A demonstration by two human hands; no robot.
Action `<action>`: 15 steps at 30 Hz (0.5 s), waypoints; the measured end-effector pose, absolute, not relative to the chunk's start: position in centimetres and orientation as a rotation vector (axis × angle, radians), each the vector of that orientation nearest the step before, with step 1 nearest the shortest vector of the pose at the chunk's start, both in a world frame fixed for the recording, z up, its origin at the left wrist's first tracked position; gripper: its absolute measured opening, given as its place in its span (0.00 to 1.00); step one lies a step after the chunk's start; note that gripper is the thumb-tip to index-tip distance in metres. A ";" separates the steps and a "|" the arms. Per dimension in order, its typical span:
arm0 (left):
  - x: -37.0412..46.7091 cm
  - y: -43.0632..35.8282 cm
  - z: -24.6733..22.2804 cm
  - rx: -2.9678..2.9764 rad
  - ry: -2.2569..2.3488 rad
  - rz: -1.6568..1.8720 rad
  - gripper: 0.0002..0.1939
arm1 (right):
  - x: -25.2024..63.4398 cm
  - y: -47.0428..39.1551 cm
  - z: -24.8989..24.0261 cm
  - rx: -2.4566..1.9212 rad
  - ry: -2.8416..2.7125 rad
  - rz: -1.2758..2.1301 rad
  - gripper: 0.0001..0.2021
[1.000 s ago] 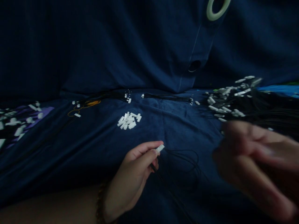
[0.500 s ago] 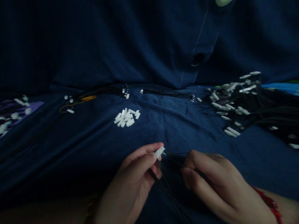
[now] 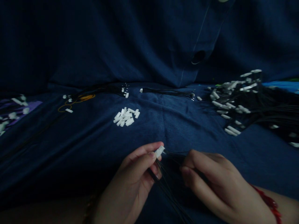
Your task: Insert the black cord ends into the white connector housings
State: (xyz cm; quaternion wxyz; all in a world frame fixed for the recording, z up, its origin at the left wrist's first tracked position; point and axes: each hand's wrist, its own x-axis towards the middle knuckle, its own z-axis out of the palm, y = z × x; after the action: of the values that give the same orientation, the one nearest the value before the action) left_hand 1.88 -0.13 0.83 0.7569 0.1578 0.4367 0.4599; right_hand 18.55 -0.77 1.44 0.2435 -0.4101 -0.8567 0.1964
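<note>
My left hand (image 3: pixel 130 183) pinches a small white plastic connector (image 3: pixel 159 151) between thumb and forefinger, low in the middle of the view. Thin black wires (image 3: pixel 171 193) run from the connector's tip and down between my two hands. My right hand (image 3: pixel 215 183) is closed on those wires just right of the connector, with a red band on its wrist. A small heap of loose white connectors (image 3: pixel 126 116) lies on the dark blue cloth (image 3: pixel 70 146) a short way beyond my left hand.
A big tangle of black wires with white connectors (image 3: pixel 245 102) fills the right side. A black wire bundle (image 3: pixel 168 92) lies at the back centre, another with an orange band (image 3: pixel 86 97) at the back left. More white pieces (image 3: pixel 14 109) sit at the far left.
My right hand came in from the blurred right side and closed on the wires beside the connector. The view shifted slightly. My left hand kept its pinch on the connector.
</note>
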 end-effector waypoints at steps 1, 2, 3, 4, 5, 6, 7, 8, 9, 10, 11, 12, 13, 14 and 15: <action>1.9 -0.1 0.8 0.343 0.951 1.004 0.08 | 18.5 -0.8 1.4 -1.125 -2.341 0.537 0.08; 1.9 -0.1 0.7 0.342 0.954 1.004 0.08 | 18.6 -0.8 1.3 -1.129 -2.340 0.536 0.08; 1.9 -0.1 0.7 0.341 0.960 1.006 0.09 | 18.6 -0.8 1.3 -1.124 -2.335 0.535 0.08; 1.9 -0.1 0.6 0.341 0.963 1.007 0.09 | 18.6 -0.8 1.3 -1.122 -2.330 0.532 0.08; 1.9 -0.1 0.6 0.340 0.964 1.009 0.09 | 18.6 -0.8 1.3 -1.120 -2.328 0.523 0.08; 1.9 0.0 0.6 0.340 0.965 1.010 0.09 | 18.6 -0.8 1.4 -1.116 -2.329 0.510 0.08; 1.9 0.0 0.6 0.341 0.963 1.011 0.08 | 18.6 -0.8 1.4 -1.116 -2.334 0.498 0.09; 1.9 0.1 0.7 0.343 0.960 1.011 0.08 | 18.6 -0.8 1.5 -1.117 -2.342 0.486 0.09; 1.9 0.1 0.7 0.347 0.958 1.006 0.09 | 18.6 -0.8 1.5 -1.120 -2.349 0.475 0.09; 1.9 0.0 0.8 0.354 0.958 1.002 0.09 | 18.6 -0.8 1.5 -1.118 -2.354 0.465 0.09; 1.9 0.0 0.9 0.361 0.965 0.995 0.09 | 18.5 -0.8 1.5 -1.114 -2.357 0.458 0.09; 1.9 0.0 0.9 0.372 0.976 0.988 0.10 | 18.5 -0.8 1.4 -1.119 -2.362 0.456 0.08; 1.9 -0.1 1.0 0.385 0.994 0.981 0.10 | 18.5 -0.8 1.4 -1.123 -2.368 0.460 0.08; 2.0 -0.2 0.9 0.403 1.019 0.973 0.10 | 18.5 -0.9 1.3 -1.135 -2.375 0.473 0.08; 2.0 -0.3 0.9 0.426 1.045 0.965 0.10 | 18.5 -0.9 1.2 -1.155 -2.379 0.489 0.08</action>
State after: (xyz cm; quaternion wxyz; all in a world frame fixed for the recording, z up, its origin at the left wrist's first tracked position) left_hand 1.95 -0.32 0.85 0.7368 0.1941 0.4760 0.4392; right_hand 18.46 -0.91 1.23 0.2244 -0.4185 -0.8620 0.1771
